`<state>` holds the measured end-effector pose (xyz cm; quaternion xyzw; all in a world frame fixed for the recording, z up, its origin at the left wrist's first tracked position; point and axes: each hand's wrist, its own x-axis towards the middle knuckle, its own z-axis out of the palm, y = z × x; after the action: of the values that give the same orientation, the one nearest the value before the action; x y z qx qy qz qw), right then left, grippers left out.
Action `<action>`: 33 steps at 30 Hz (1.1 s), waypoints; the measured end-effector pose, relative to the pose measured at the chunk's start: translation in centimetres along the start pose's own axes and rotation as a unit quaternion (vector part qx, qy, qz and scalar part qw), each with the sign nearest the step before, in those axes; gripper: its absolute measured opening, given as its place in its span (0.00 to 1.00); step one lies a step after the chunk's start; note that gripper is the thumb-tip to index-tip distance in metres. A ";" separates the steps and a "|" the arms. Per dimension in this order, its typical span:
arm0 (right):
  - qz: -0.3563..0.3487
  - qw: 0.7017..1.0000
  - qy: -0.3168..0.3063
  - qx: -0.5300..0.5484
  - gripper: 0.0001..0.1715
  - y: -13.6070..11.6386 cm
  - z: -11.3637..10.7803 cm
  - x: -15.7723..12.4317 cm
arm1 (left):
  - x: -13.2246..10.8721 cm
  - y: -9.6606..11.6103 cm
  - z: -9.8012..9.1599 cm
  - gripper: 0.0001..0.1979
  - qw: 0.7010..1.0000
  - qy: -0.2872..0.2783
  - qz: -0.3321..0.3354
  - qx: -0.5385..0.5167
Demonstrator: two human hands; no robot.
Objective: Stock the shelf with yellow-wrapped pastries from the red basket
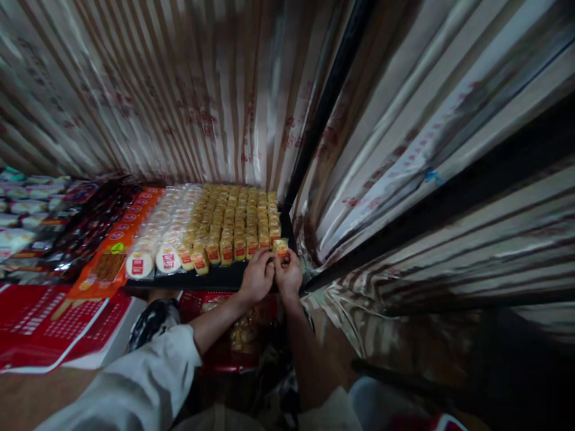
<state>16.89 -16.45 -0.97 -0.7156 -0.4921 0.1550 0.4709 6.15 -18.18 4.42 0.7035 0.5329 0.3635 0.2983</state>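
At the right end of the display, my right hand [288, 275] grips a small yellow wrapped cake [281, 246] with a red-and-orange label. My left hand [257, 276] is close beside it, its fingers curled and pressed together by the cake's left side; what its fingertips hold, if anything, is hidden. Just beyond my hands, many similar wrapped cakes [238, 218] stand in tight rows on a black shelf [179, 280]. To their left lie clear-wrapped round white cakes [168, 260] with red labels.
Orange packets [108, 263], dark packets [85, 233] and white packets [18, 239] continue leftward. Below are a red-and-white box [58, 326] and a red basket [245, 366] holding wrapped pieces. Striped plastic sheeting [202, 90] and a black pole [330, 90] border the shelf.
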 end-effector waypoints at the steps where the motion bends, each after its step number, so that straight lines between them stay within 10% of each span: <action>1: -0.001 1.000 -0.004 -0.008 0.29 0.2 0.3 0.4 | 0.1 -0.2 0.3 0.16 1.000 -0.008 -0.010 0.000; 14: -0.032 0.999 -0.008 0.001 0.27 0.6 1.4 1.4 | 0.7 -3.8 2.5 0.16 1.000 -0.003 -0.012 -0.028; 33: -0.055 0.993 -0.030 0.101 0.20 0.3 1.5 1.7 | -1.9 -2.9 1.7 0.17 0.998 0.031 0.013 -0.050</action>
<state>16.84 -14.24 -1.61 -0.6308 -0.5266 0.1991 0.5340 5.74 -19.30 0.77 0.6831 0.5134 0.4155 0.3117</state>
